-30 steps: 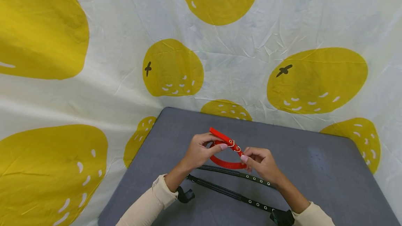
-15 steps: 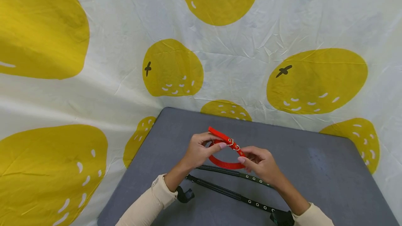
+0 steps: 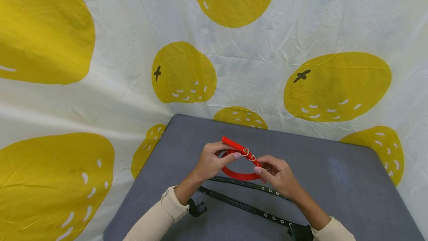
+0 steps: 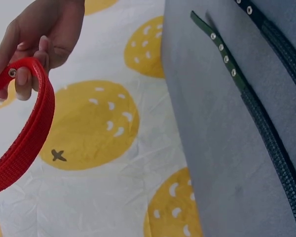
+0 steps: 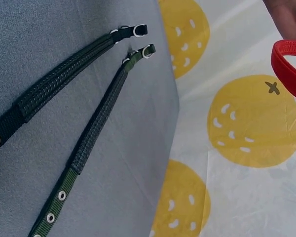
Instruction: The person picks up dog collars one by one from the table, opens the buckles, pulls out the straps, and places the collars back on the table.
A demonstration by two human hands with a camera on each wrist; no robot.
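Observation:
A red pet collar (image 3: 240, 175) is held up above the table, closed into a loop. Its free end sticks out up and left past the metal buckle (image 3: 246, 153), and a metal ring hangs close by. My left hand (image 3: 212, 161) grips the collar at the buckle side, thumb lying along the band. On the loop's right side, my right hand (image 3: 278, 174) pinches the band between thumb and fingers. In the left wrist view the red band (image 4: 41, 116) shows metal eyelets near the fingers. Only a curve of the band (image 5: 287, 74) enters the right wrist view.
Two dark collars with eyelets lie stretched out on the grey table (image 3: 187, 137) below my hands: a green-ended one (image 3: 237, 182) farther back and a black one (image 3: 234, 201) nearer. A white cloth (image 3: 247, 70) with yellow fruit prints hangs behind and to the sides.
My right thumb and fingers have shifted slightly left on the red collar. My left hand keeps its grip almost unmoved, and the dark collars lie as before.

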